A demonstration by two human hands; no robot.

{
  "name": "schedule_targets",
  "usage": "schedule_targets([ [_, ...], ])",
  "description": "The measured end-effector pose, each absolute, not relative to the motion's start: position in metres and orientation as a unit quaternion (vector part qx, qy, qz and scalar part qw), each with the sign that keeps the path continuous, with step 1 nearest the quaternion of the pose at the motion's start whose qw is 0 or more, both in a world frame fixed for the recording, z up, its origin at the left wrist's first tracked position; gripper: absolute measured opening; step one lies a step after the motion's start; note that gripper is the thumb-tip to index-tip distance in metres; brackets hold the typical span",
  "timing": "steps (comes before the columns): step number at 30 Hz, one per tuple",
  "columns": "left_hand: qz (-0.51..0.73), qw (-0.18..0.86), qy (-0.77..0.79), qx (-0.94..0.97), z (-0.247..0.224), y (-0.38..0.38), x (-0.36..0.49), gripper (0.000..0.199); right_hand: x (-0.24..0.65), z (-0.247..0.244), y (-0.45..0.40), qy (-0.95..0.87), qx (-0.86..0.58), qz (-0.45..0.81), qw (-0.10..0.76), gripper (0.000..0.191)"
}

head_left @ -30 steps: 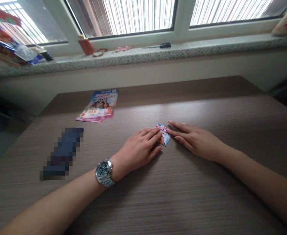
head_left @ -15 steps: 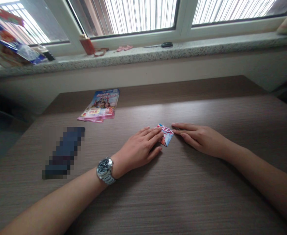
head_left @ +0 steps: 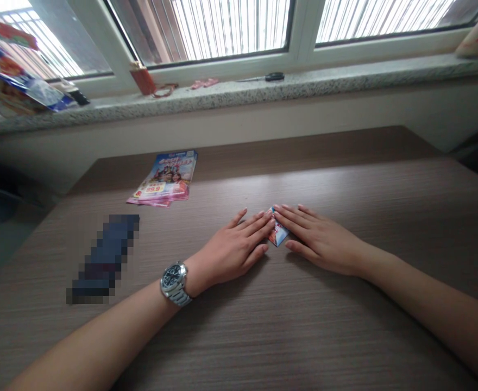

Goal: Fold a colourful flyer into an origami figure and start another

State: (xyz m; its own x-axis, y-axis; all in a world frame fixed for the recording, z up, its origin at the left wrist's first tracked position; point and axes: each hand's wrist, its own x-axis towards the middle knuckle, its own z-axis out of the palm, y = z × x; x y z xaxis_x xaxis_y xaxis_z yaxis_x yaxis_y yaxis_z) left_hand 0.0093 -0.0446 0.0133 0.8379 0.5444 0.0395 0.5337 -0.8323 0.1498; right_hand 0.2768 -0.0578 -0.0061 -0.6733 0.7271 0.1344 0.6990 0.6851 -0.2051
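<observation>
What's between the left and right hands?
A small, folded printed paper lies on the table between the left hand and the right hand, partly covered by the fingers of both; the head view shows it.

Paper [head_left: 278, 237] partly covered, dark object [head_left: 106, 255] pixelated

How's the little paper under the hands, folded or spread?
Folded: the paper makes a small pointed shape, with a slanted line across its print.

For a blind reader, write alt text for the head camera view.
A left hand and right hand rest on a small printed paper on a brown table. Leaflets and a pixelated dark shape lie to the left; window behind.
</observation>
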Motion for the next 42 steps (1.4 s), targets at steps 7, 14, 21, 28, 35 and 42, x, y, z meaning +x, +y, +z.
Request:
schedule_targets([
  [7, 0.030, 0.062, 0.281, 0.957, 0.017, -0.048, 0.004, 0.060, 0.278, -0.007, -0.059, -0.910, -0.393, 0.076, 0.112, 0.071],
  [14, 0.032, 0.065, 0.303, 0.950, 0.031, -0.044, -0.002, 0.050, 0.279, -0.009, -0.058, -0.909, -0.392, 0.080, 0.113, 0.073],
  [21, 0.039, 0.050, 0.312, 0.948, 0.032, -0.042, -0.003, 0.049, 0.279, -0.008, -0.058, -0.912, -0.390, 0.075, 0.101, 0.072],
  [28, 0.045, 0.060, 0.319, 0.945, 0.034, -0.041, -0.003, 0.046, 0.280, -0.009, -0.058, -0.913, -0.386, 0.072, 0.110, 0.074],
  [35, 0.078, 0.090, 0.312, 0.943, 0.033, -0.036, -0.009, 0.045, 0.280, -0.009, -0.058, -0.911, -0.386, 0.078, 0.120, 0.074],
  [42, 0.104, 0.030, 0.304, 0.947, 0.030, -0.038, -0.008, 0.040, 0.279, -0.006, -0.058, -0.911, -0.391, 0.081, 0.099, 0.072],
])
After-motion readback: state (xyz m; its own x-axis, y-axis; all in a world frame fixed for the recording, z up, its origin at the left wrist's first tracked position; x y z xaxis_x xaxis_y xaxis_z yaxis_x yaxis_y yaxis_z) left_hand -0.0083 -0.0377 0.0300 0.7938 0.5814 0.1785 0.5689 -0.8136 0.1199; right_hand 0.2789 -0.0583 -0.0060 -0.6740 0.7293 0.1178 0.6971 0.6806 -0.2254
